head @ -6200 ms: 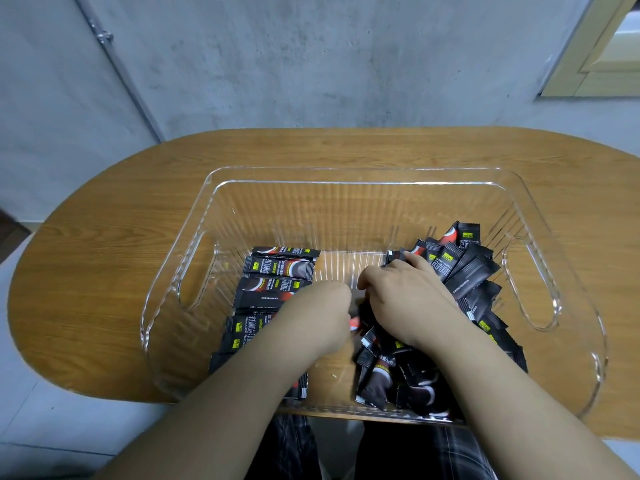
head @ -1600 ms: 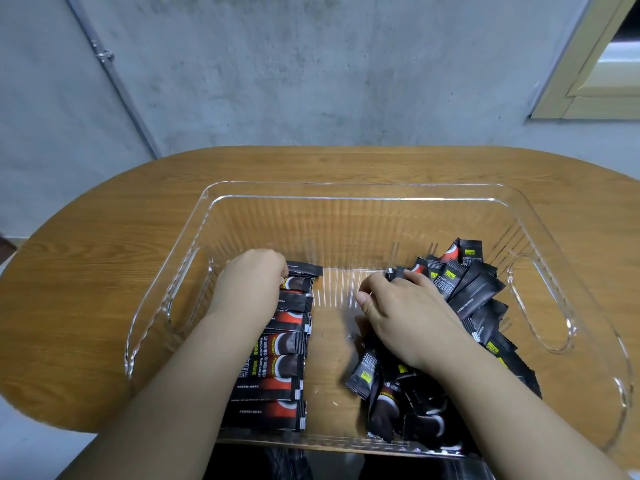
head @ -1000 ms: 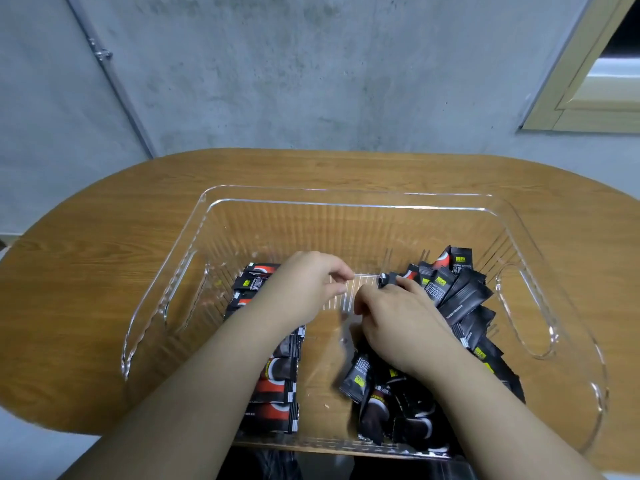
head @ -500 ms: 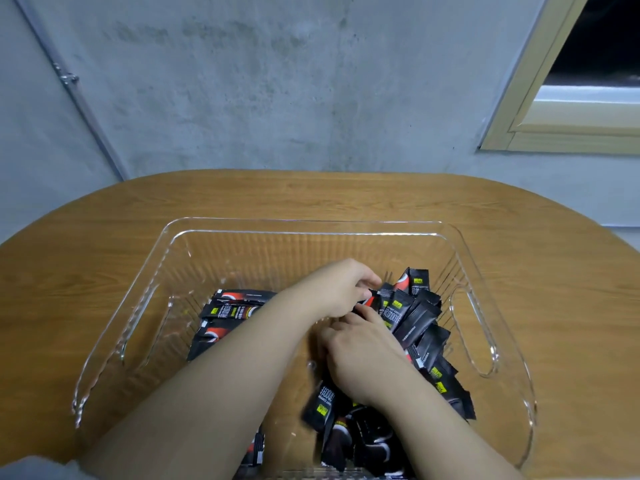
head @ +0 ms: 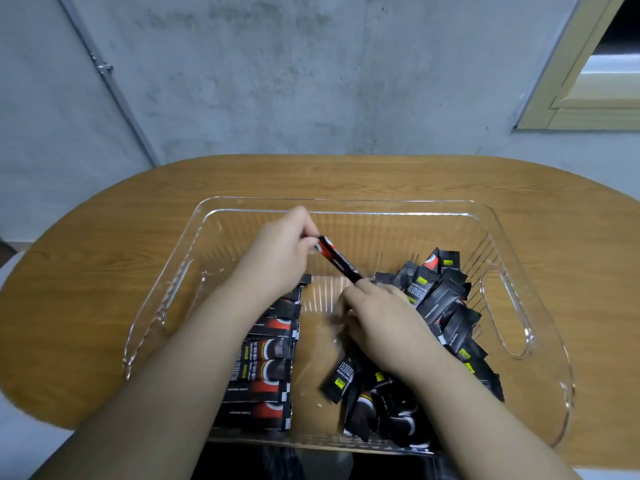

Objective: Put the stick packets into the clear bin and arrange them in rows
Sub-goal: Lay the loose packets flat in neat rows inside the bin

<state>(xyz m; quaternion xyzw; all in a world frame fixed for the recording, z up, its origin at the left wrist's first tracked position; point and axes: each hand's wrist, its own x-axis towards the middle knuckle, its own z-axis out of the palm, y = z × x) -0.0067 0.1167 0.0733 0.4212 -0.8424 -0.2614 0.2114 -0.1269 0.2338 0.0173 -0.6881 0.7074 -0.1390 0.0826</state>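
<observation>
Head view: compared with half a second ago, left hand (head: 277,251) now raised, pinching one packet (head: 338,259) above the bin (head: 512,306). Right hand (head: 377,320) curled, touching packet's lower end, over loose pile (head: 440,299). Neat row (head: 268,362) lying at bin's left.

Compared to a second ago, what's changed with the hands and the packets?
The left hand has crossed to the loose pile, pinched one packet and lifted it clear. The right hand touches the packet's lower end; whether it grips is unclear. The row on the left, the pile and the bin stay put.
</observation>
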